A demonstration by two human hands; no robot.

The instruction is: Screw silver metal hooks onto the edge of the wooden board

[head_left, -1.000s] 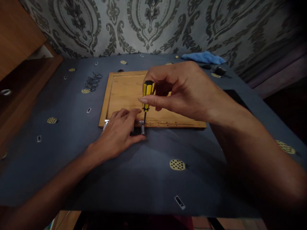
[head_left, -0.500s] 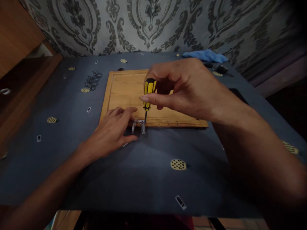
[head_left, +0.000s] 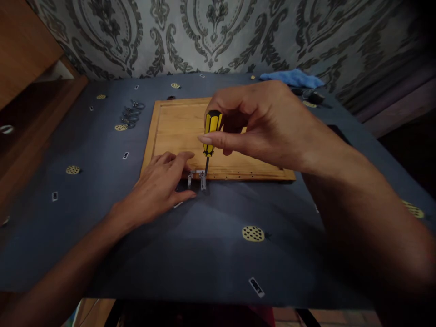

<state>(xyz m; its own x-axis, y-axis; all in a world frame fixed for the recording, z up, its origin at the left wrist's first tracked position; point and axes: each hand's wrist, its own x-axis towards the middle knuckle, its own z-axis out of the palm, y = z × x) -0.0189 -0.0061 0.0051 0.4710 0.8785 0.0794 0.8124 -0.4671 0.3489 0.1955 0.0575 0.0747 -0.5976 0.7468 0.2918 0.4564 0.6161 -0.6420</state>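
Note:
A wooden panel [head_left: 177,129] with a raised frame lies flat on a dark blue patterned tablecloth [head_left: 204,245]. My right hand [head_left: 269,122] is closed around a yellow and black screwdriver [head_left: 211,129], held upright with its tip down on a small metal bracket [head_left: 200,178] at the panel's near edge. My left hand [head_left: 156,188] rests on the cloth beside that bracket, fingers bent and touching the panel's edge and the metal piece. A row of small holes runs along the near rail of the panel.
Several metal fittings [head_left: 131,113] lie at the back left of the table. A blue cloth [head_left: 293,78] and a dark object [head_left: 311,96] sit at the back right. A wooden cabinet [head_left: 23,45] stands at the left, patterned wallpaper behind.
My left hand has slid back to the left, uncovering the metal bracket. The screwdriver and my right hand have stayed over the same spot.

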